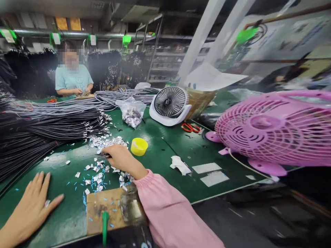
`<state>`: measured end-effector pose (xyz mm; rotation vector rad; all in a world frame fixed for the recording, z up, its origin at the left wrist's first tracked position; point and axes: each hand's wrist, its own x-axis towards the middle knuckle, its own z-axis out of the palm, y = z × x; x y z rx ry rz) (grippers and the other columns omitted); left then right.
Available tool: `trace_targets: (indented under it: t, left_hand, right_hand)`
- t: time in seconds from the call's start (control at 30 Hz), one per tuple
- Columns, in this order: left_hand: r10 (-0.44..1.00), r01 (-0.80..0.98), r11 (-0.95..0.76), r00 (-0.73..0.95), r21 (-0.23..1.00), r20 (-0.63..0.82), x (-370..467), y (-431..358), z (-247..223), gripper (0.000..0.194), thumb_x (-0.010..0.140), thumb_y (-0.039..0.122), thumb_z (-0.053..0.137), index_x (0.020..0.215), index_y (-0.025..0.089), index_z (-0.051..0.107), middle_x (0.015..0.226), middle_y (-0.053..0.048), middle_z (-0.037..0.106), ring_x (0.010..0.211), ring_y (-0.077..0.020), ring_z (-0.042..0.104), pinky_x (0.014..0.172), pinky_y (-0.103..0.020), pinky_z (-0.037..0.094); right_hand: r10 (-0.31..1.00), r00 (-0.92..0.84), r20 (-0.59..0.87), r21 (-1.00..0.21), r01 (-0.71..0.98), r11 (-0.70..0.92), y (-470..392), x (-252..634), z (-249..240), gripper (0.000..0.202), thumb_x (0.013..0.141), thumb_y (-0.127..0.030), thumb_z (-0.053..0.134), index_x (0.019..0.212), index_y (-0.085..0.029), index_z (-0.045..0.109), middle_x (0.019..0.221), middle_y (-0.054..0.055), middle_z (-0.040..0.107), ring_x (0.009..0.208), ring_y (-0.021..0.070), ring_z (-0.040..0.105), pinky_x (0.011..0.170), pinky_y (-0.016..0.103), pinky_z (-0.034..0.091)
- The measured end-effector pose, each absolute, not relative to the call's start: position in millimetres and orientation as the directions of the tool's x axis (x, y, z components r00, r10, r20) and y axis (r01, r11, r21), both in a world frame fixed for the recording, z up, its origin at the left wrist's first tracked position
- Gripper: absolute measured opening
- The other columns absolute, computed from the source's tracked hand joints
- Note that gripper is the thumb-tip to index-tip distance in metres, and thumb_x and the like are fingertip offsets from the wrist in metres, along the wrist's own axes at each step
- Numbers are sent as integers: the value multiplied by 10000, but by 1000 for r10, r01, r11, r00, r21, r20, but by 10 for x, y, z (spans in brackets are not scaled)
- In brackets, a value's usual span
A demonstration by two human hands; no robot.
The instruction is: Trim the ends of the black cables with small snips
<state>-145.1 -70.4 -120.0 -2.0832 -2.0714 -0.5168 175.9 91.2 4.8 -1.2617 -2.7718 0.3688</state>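
Foil pieces [98, 177], silvery and crumpled, lie on the smooth green table [155, 172], just beyond the wooden board [97, 208]. Right hand [117, 157] pinches a thin dark tool [105, 155] among them; left hand [32, 203] is spread open, near the table's front edge.

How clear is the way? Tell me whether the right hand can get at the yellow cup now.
Probably yes: the right hand is close beside the yellow cup, and nothing stands between them. Its fingers are down at the white scraps, though, so it would likely have to draw back.
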Motion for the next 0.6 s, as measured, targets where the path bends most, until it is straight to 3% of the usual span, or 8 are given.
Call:
trace_targets:
  t: [0.07,0.13,0.23,0.27,0.37,0.43,0.53,0.6]
  left_hand:
    - [934,988,16,-70,155,349,-1131,-214,-1126,898,836,751,339,1478,139,485,1500,-228,539,1441,-470,411,1124,-685,353]
    - [944,983,-28,-34,183,329,-789,201,-1086,919,888,730,314,1478,40,453,1524,-275,491,1464,-449,382,1153,-647,336]
    - [943,955,-198,125,220,308,-418,511,-1047,694,985,635,242,1510,231,448,1569,-84,502,1447,-249,457,1162,-410,407]
    - [936,946,-232,155,226,315,-384,540,-1026,664,987,640,269,1515,274,438,1591,-49,475,1462,-230,432,1170,-390,395]
    - [926,955,-168,67,246,371,-600,545,-928,675,960,635,450,1509,241,431,1619,-111,410,1505,-317,334,1220,-529,292]
    - [914,960,-39,-78,277,397,-872,548,-858,596,971,508,557,1465,187,463,1555,-158,458,1433,-356,423,1165,-624,329]
    - [908,950,51,-173,309,382,-1043,563,-830,476,951,395,650,1374,204,546,1461,-118,536,1305,-324,544,1081,-610,436]
    - [925,948,6,-126,320,357,-853,555,-879,416,951,376,658,1319,195,584,1378,-105,596,1210,-288,610,1016,-551,508]
  right_hand:
    - [748,-662,-31,-250,730,636,936,1757,0,299,925,-97,552,1123,-208,747,1129,101,770,1096,254,683,784,285,409]
    - [757,-653,-32,-247,739,627,971,1760,-47,309,928,-104,552,1141,-215,748,1135,97,772,1097,250,685,782,280,412]
    - [777,-629,-34,-241,759,604,1021,1776,-89,303,933,-121,555,1139,-216,756,1122,95,778,1084,243,693,787,271,423]
    - [782,-622,-33,-241,765,597,1034,1785,-92,300,932,-126,558,1134,-218,760,1117,92,780,1082,240,695,794,267,428]
    - [802,-596,-24,-251,780,573,1067,1832,-67,318,926,-133,561,1154,-231,760,1130,83,779,1101,240,690,816,262,439]
    - [829,-560,-15,-256,803,538,1091,1878,-31,356,919,-117,544,1194,-220,747,1155,98,770,1117,258,684,824,275,444]
    - [862,-507,3,-260,832,490,1124,1935,14,404,917,-98,510,1248,-195,720,1194,126,753,1124,281,676,835,300,448]
    - [866,-500,5,-264,835,484,1126,1940,16,397,924,-106,503,1241,-199,722,1206,126,748,1127,284,673,830,302,444]
